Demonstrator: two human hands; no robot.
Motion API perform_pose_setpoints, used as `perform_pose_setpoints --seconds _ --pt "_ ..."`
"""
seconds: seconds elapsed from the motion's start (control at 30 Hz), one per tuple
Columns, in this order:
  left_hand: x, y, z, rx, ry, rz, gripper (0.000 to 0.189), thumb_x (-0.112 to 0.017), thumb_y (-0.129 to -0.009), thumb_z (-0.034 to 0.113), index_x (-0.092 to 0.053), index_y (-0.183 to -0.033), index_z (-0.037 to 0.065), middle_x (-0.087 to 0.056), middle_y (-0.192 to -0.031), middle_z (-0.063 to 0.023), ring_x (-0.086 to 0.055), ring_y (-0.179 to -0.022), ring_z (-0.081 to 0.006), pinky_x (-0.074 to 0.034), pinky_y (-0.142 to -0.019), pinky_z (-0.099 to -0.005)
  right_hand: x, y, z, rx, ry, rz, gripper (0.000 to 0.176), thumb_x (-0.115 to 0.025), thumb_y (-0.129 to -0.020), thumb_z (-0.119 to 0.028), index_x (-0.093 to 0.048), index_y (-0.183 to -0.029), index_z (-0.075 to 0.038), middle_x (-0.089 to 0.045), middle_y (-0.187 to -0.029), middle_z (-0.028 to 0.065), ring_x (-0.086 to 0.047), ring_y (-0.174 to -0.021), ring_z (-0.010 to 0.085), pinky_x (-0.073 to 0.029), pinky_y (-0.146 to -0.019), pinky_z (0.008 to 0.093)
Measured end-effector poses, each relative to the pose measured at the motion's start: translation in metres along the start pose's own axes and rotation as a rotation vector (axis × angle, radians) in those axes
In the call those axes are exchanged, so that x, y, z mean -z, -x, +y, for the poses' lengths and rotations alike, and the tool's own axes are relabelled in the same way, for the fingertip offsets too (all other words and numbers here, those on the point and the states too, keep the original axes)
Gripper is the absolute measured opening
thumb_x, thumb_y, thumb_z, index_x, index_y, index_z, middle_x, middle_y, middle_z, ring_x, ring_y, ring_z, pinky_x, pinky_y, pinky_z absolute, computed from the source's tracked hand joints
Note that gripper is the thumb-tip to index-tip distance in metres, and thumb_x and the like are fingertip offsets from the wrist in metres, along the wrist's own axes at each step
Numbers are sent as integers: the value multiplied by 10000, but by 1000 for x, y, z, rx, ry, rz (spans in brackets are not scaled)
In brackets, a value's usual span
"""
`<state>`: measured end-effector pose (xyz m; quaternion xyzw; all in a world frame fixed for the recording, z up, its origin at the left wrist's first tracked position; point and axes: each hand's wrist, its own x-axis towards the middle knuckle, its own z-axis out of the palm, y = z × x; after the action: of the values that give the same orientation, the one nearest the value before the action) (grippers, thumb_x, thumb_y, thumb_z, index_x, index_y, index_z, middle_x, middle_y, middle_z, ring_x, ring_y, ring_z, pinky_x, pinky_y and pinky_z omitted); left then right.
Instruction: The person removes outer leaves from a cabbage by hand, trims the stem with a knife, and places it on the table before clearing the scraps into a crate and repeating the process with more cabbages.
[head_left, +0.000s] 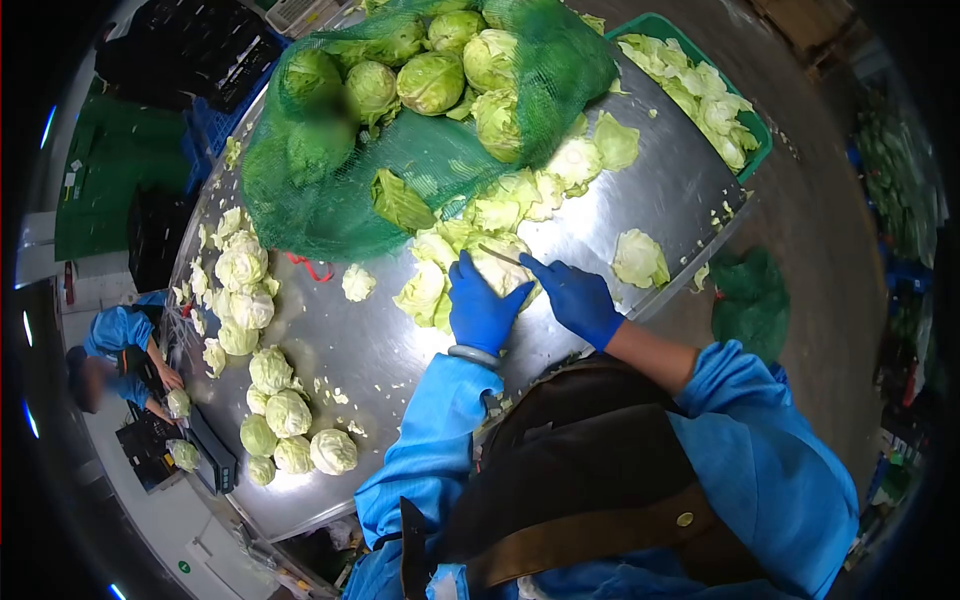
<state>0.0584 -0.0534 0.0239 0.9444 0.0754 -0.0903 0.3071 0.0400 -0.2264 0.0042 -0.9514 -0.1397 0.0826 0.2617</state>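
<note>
My left hand [480,308], in a blue glove, holds a pale green cabbage [503,272] against the metal table, thumb apart from the fingers. In my right hand [575,300], also blue-gloved, is a knife [500,255], its narrow blade lying over the cabbage. The handle is hidden in my fist. Loose cabbage leaves [425,290] spread left of and beyond the cabbage. Just past them lies a green mesh sack [430,150] with several whole cabbages [430,82] in its opening. A cut-off leaf piece [640,258] rests to the right.
Several trimmed cabbages [288,412] line the left side of the steel table [370,400]. A green crate [765,140] of leaves stands beyond the far right edge. At far left, another person [125,335] handles a cabbage near a scale [212,455]. Green netting [750,300] lies on the floor.
</note>
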Motion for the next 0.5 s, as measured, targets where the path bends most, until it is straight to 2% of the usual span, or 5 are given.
perform_pose_setpoints --seconds 0.23,0.27,0.33,0.4,0.5 --pt "-3 12 18 39 -87 -2 1072 -811 -668 483 -263 -1405 -70 -426 -1313 -287 -466 -1189 -428 -456 -931 -468 -26 -47 14 -120 -14 49 464 -525 -870 -155 -518 -1334 -159 -639 -867 148 -654 -767 315 -518 -644 436" --pt "-5 13 15 -9 -37 33 1063 -811 -672 475 -266 -1404 -71 -420 -1322 -288 -456 -1203 -428 -443 -951 -464 -36 -59 28 -158 -332 91 367 -501 -916 -209 -574 -1265 -120 -671 -935 165 -655 -821 346 -517 -707 452" --pt "-5 17 -5 -80 45 116 1046 -810 -680 457 -272 -1403 -74 -410 -1340 -290 -437 -1230 -427 -418 -991 -456 -40 -66 35 -44 -401 195 331 -489 -946 -271 -612 -1193 -88 -676 -984 176 -651 -876 361 -510 -770 444" --pt "-7 28 -34 -188 152 127 990 -842 -684 370 -293 -1385 -63 -416 -1336 -269 -451 -1229 -398 -381 -1039 -412 -43 -49 19 -219 -639 41 373 -548 -922 -369 -623 -1147 -80 -656 -1054 184 -626 -990 352 -494 -845 435" --pt "-5 26 -51 -217 384 95 1033 -873 -655 323 -272 -1406 -51 -393 -1374 -236 -419 -1270 -358 -339 -1079 -408 -35 -76 13 -182 -460 -53 450 -559 -894 -432 -621 -1161 -75 -652 -1098 176 -619 -1004 364 -493 -850 447"
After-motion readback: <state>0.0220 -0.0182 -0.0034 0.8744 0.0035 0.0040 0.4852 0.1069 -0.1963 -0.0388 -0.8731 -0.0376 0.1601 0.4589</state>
